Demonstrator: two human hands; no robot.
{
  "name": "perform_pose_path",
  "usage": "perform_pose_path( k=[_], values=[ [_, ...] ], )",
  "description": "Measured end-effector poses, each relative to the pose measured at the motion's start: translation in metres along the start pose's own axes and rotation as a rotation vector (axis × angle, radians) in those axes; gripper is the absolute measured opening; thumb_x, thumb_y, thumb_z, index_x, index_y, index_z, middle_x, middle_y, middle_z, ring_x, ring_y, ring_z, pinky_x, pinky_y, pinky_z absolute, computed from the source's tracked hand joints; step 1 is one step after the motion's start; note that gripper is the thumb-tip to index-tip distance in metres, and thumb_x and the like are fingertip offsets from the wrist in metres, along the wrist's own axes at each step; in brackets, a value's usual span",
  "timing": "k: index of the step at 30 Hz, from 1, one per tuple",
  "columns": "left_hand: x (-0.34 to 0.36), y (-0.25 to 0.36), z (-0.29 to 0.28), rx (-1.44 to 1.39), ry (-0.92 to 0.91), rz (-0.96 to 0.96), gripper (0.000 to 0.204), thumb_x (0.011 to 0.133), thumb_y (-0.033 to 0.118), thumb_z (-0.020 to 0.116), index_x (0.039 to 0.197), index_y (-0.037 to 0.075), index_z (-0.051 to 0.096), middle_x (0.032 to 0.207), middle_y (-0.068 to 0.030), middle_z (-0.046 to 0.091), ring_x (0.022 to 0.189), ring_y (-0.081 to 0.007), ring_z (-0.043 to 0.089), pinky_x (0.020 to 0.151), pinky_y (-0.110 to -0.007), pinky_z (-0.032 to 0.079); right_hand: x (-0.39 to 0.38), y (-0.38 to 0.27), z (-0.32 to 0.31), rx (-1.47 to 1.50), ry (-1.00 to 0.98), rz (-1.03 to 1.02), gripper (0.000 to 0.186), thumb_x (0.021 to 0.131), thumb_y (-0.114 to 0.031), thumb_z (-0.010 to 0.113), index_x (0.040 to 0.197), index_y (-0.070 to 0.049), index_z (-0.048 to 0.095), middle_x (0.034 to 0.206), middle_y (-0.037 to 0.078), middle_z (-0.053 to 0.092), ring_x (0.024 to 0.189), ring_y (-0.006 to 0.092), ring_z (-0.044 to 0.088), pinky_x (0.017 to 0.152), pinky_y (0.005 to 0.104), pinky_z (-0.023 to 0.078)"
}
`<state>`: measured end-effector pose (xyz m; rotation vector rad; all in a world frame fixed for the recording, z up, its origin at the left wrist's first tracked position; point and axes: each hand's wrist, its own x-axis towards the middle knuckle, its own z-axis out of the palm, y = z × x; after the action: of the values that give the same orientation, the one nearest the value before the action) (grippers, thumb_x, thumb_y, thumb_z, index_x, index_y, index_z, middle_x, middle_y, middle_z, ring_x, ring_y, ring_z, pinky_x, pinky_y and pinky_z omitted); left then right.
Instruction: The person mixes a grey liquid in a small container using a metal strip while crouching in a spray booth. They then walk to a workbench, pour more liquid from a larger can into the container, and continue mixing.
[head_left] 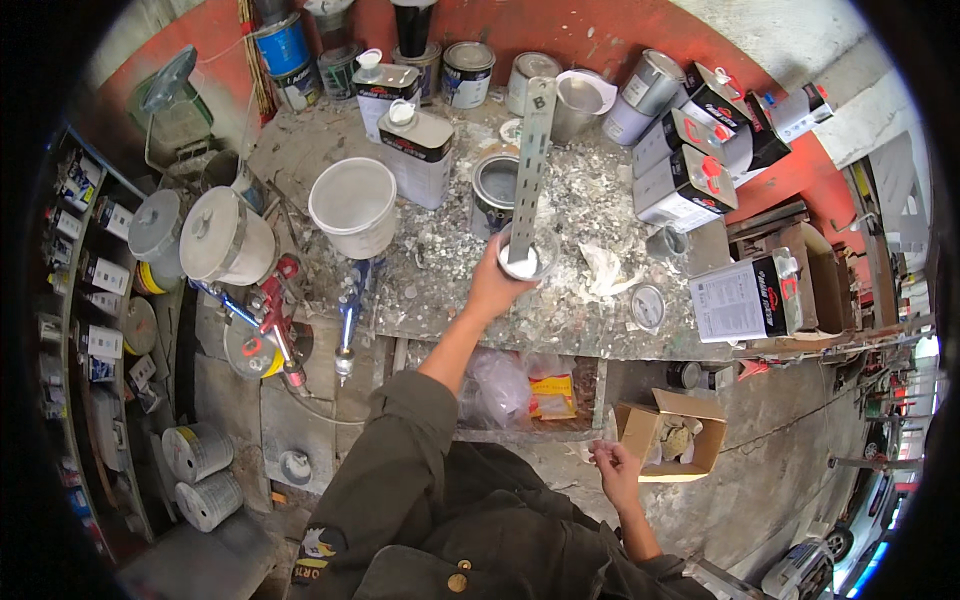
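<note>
My left hand [493, 288] is wrapped round a small transparent plastic cup [545, 262] at the front part of the workbench. White paint [521, 266] lies in the bottom of the cup. A long slotted metal strip [533, 160] stands in it, leaning slightly, its top end rising over the bench. Just behind the cup is an opened paint can [495, 185] with a grey inside. My right hand [620, 474] hangs below the bench edge, beside an open cardboard box [712, 440]. Its fingers are curled together; what they hold, if anything, is too small to make out.
Left on the paint-spattered workbench [430, 290] stand a white bucket [352, 212] and metal solvent cans [417, 160]. Spray guns [275, 310] hang at its left edge. More rectangular cans [685, 190] crowd the right. An open drawer [530, 432] with plastic bags juts out below.
</note>
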<state>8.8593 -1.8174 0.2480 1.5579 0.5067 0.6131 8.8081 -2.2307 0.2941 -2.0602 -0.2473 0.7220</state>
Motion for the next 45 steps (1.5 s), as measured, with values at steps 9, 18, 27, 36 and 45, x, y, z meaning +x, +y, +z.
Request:
perform_pose_path(
  k=[9,18,27,36,45],
  values=[
    [0.015,-0.011,0.001,-0.063,0.029,-0.021,0.088,0.064,0.008,0.091,0.14,0.006,0.046,0.127,-0.0101,0.061,0.119,-0.0231,0.059,0.099,-0.037,0.048,0.009,0.012,0.012,0.017,-0.083,0.093,0.022,0.1,-0.011,0.061,0.115,0.005,0.065,0.099,0.013,0.073,0.086,0.0162,0.069,0.079,0.0289,0.055],
    [0.009,-0.011,0.01,-0.001,0.145,0.081,0.084,0.061,0.01,0.091,0.134,0.005,0.049,0.125,-0.0145,0.056,0.115,-0.0326,0.058,0.097,-0.041,0.048,0.016,0.019,0.014,0.001,-0.14,0.104,0.022,0.1,-0.01,0.06,0.114,0.006,0.065,0.099,0.014,0.073,0.085,0.0174,0.07,0.079,0.0297,0.056],
    [0.007,-0.014,0.007,0.161,0.251,0.118,0.081,0.062,0.013,0.089,0.133,0.005,0.051,0.125,-0.0157,0.057,0.118,-0.034,0.056,0.101,-0.042,0.046,0.022,0.023,0.014,-0.07,-0.179,0.074,0.021,0.099,-0.009,0.061,0.115,0.004,0.066,0.098,0.013,0.075,0.086,0.0174,0.072,0.079,0.0295,0.056],
    [0.004,-0.019,0.005,0.187,0.218,0.112,0.086,0.062,0.013,0.089,0.137,0.004,0.047,0.128,-0.0175,0.053,0.12,-0.0365,0.054,0.102,-0.045,0.045,0.028,0.009,0.006,-0.086,-0.151,-0.009,0.023,0.098,-0.011,0.063,0.115,0.004,0.066,0.101,0.012,0.074,0.086,0.0174,0.072,0.076,0.029,0.057],
    [-0.009,-0.01,0.002,0.238,0.26,0.047,0.094,0.062,0.016,0.091,0.142,0.005,0.041,0.132,-0.0166,0.052,0.124,-0.0347,0.049,0.108,-0.044,0.039,0.029,0.012,0.012,-0.081,-0.174,-0.016,0.02,0.097,-0.009,0.062,0.112,0.002,0.068,0.097,0.013,0.075,0.084,0.0176,0.073,0.075,0.0301,0.057]
  ],
)
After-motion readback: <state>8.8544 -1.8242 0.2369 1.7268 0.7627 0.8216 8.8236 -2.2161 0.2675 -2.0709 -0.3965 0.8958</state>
